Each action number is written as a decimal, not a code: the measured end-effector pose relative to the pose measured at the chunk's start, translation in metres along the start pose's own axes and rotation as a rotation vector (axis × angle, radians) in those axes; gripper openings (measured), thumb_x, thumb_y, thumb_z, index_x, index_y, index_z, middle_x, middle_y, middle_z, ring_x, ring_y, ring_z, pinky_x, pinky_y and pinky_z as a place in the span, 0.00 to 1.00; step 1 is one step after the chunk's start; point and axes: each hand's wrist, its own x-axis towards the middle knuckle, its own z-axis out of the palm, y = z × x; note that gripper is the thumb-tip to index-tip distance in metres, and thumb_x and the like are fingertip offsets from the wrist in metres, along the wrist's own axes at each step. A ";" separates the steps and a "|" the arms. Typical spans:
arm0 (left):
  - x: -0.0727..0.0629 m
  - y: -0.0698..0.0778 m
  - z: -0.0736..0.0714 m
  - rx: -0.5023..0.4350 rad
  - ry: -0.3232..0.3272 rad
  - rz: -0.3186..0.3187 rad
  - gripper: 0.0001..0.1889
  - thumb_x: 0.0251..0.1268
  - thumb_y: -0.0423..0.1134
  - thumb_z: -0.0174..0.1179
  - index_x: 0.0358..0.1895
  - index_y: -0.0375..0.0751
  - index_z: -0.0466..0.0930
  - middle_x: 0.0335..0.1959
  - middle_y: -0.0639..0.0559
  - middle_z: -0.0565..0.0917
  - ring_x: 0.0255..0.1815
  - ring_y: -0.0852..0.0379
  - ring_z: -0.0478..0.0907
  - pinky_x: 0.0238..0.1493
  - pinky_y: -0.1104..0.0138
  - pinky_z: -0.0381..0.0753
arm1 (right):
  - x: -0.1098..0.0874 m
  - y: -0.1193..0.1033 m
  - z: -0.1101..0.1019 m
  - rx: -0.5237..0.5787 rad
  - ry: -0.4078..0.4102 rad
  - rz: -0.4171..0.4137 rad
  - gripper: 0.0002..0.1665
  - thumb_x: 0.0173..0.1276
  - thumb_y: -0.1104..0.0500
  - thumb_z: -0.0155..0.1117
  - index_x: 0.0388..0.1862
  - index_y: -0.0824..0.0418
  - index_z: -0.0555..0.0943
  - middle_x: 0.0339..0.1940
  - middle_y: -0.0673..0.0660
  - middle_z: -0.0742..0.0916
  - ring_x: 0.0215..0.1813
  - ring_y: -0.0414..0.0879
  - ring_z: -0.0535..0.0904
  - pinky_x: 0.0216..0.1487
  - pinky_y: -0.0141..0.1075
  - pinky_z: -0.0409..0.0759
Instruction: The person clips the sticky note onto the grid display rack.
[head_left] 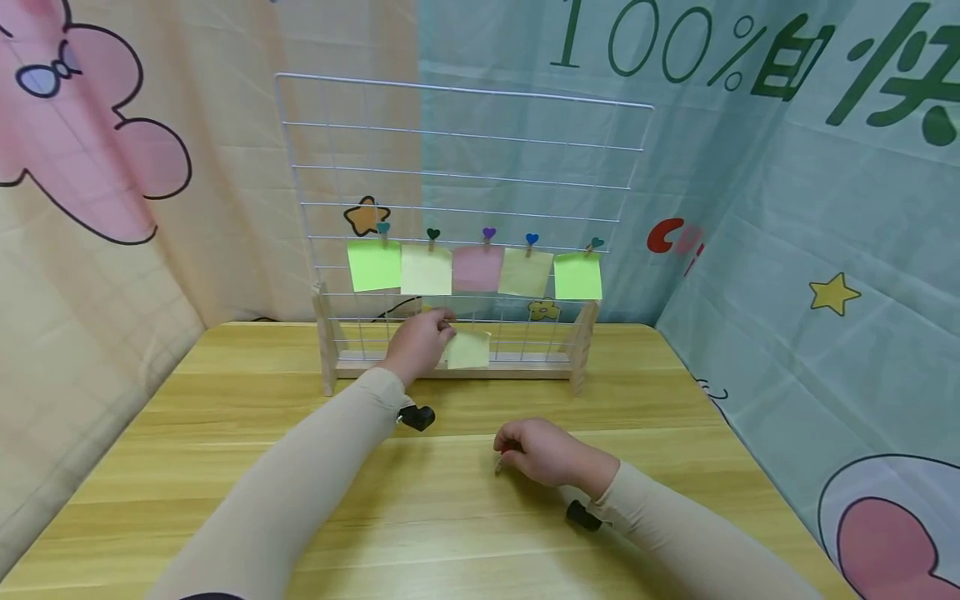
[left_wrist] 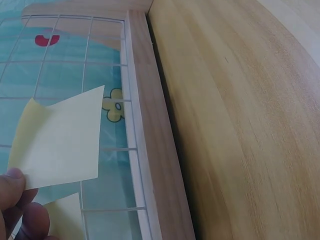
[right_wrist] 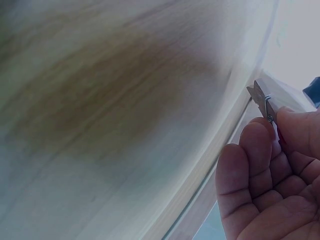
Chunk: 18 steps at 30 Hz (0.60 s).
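My left hand (head_left: 420, 340) pinches a pale yellow paper note (head_left: 471, 352) by its side edge, in front of the lower wires of a white grid rack (head_left: 495, 374). In the left wrist view the note (left_wrist: 62, 142) has one corner curled, and a second pale yellow piece of paper (left_wrist: 69, 217) shows beside the fingers. Low over the table, my right hand (head_left: 542, 452) holds a small wooden clothespin (right_wrist: 262, 100) between thumb and fingers. Its jaw end points outward, and a bit of red shows at the gripped end.
Across the rack hang several notes, among them a green one (head_left: 375, 267), a pink one (head_left: 477, 271) and another green one (head_left: 577, 277), each under a heart-topped clip. The rack stands on wooden feet at the back of the wooden table (head_left: 420, 508). Printed curtains (head_left: 757, 192) surround it.
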 end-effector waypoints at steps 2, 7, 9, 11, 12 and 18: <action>0.002 -0.001 0.001 -0.003 0.002 0.001 0.18 0.83 0.44 0.56 0.69 0.45 0.80 0.56 0.49 0.88 0.54 0.49 0.86 0.57 0.52 0.85 | 0.000 0.000 0.000 0.003 0.000 0.003 0.05 0.76 0.66 0.64 0.45 0.61 0.85 0.38 0.47 0.87 0.38 0.36 0.76 0.43 0.34 0.79; 0.006 -0.002 0.004 0.009 0.004 0.004 0.19 0.83 0.44 0.56 0.69 0.45 0.80 0.56 0.49 0.88 0.53 0.50 0.86 0.55 0.53 0.85 | 0.000 -0.001 0.000 0.017 0.005 0.005 0.04 0.76 0.67 0.64 0.44 0.62 0.85 0.37 0.47 0.86 0.38 0.35 0.76 0.43 0.33 0.79; 0.007 -0.002 0.004 0.017 0.002 0.005 0.19 0.83 0.44 0.56 0.69 0.46 0.80 0.56 0.48 0.88 0.52 0.50 0.86 0.55 0.54 0.85 | 0.000 0.000 0.000 0.019 0.009 0.009 0.04 0.76 0.66 0.64 0.45 0.61 0.85 0.37 0.47 0.86 0.38 0.35 0.77 0.44 0.33 0.79; 0.008 -0.002 0.005 0.028 0.003 0.006 0.19 0.84 0.45 0.55 0.69 0.46 0.80 0.57 0.48 0.88 0.52 0.50 0.86 0.54 0.54 0.85 | 0.000 0.000 0.000 0.021 0.013 0.016 0.05 0.76 0.66 0.64 0.45 0.62 0.85 0.37 0.47 0.87 0.38 0.35 0.77 0.44 0.34 0.80; 0.009 -0.002 0.005 0.034 0.003 0.004 0.19 0.84 0.45 0.55 0.69 0.47 0.80 0.57 0.48 0.88 0.51 0.50 0.86 0.53 0.54 0.86 | 0.000 0.000 0.000 0.023 0.016 0.021 0.05 0.76 0.66 0.64 0.45 0.62 0.85 0.38 0.48 0.87 0.39 0.36 0.78 0.45 0.35 0.81; 0.013 -0.001 0.006 0.069 -0.005 -0.015 0.19 0.84 0.46 0.54 0.69 0.49 0.81 0.63 0.49 0.87 0.60 0.46 0.86 0.59 0.50 0.85 | 0.001 0.002 0.000 0.024 0.045 0.056 0.06 0.76 0.67 0.64 0.47 0.63 0.86 0.41 0.49 0.89 0.43 0.39 0.82 0.48 0.39 0.84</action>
